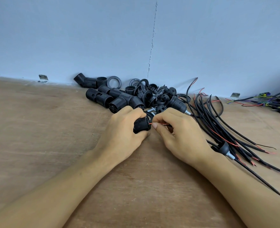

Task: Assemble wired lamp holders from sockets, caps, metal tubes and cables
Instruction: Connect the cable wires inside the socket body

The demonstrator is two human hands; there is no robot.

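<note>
Gripping socket, left hand — right hand pinching red wire.

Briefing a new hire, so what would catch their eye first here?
At centre, the left hand grips a ribbed black socket while the right hand pinches a red wire at its end. Behind them a heap of black sockets lies by the wall; black cables fan out rightward.

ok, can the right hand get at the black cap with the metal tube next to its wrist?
Probably yes: the cap lies uncovered on the cables beside the wrist. But the right hand is pinching a red wire, so it must release first.
</note>
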